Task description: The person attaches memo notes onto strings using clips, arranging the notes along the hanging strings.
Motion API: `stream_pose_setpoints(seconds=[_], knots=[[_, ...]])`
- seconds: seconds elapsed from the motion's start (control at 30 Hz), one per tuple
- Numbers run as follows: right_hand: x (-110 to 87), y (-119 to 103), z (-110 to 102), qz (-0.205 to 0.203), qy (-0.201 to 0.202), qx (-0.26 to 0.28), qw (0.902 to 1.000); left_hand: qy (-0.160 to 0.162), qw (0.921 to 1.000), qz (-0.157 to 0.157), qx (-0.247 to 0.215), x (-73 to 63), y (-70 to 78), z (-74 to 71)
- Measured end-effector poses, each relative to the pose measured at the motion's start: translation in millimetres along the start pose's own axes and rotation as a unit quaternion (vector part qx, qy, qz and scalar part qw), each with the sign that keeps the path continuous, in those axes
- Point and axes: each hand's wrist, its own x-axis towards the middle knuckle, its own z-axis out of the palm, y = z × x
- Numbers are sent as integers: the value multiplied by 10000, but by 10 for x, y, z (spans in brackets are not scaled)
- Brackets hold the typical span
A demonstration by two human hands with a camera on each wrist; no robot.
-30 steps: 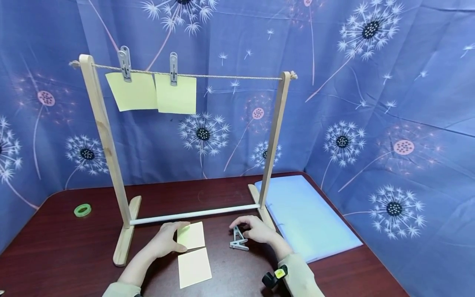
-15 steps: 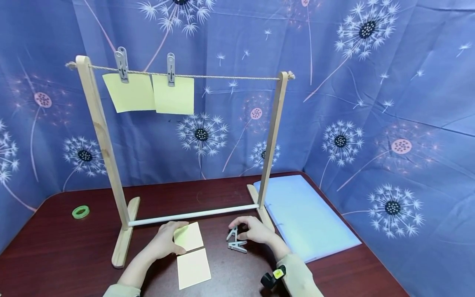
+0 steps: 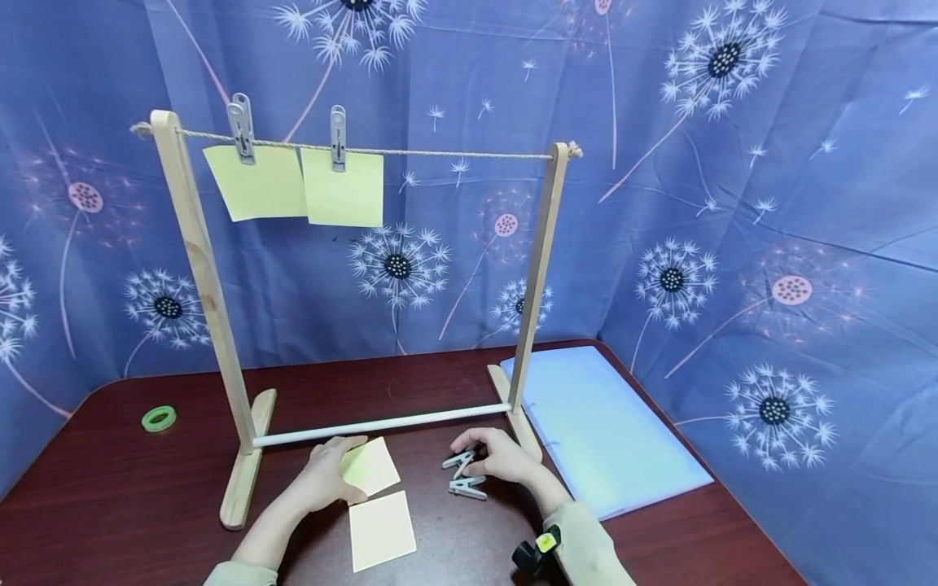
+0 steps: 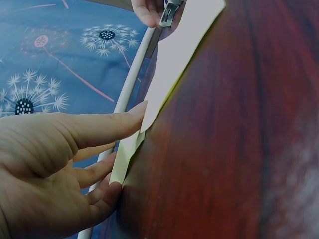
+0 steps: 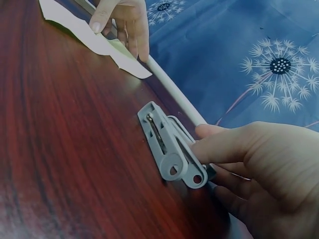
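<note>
My left hand [image 3: 320, 474] holds the left side of a pale yellow sticky note [image 3: 379, 466], its thumb at the near corner and fingers along the far side. Below that note lies a second sticky note [image 3: 383, 531], flat on the table. Between the thumb and index finger of my right hand [image 3: 506, 456] is a grey clothespin [image 3: 456, 460], tilted, low over the table. Another grey clothespin [image 3: 467, 487] lies just in front of it. In the right wrist view, a near clothespin [image 5: 162, 142] partly covers what the fingers grip.
Across the wooden rack [image 3: 208, 285] runs a rope [image 3: 454, 152], with two clothespins holding two yellow notes [image 3: 342, 189] at its left half. A white crossbar [image 3: 381, 424] joins the rack's feet. A green tape roll [image 3: 159, 418] lies left, a light blue folder [image 3: 608, 431] right.
The clothespin at my right fingers has turned from upright to leaning left. The upper note has shifted slightly left and turned a little with my left hand. The hanging notes stay put.
</note>
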Motion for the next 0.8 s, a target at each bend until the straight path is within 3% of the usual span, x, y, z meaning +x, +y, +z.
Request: stream_pose_setpoints(seconds=[0.33,0.6,0.8], knots=[[39,-4,40,-32,63,-312,9995,57,10000,-67,47,24,-8,7],[78,-8,84,-308,93,-780,9964,315,9993,-159,110,50,-12,10],[83,-25,102,-260,156,-917,9953,437,9989,-176,-51,51,-48,18]])
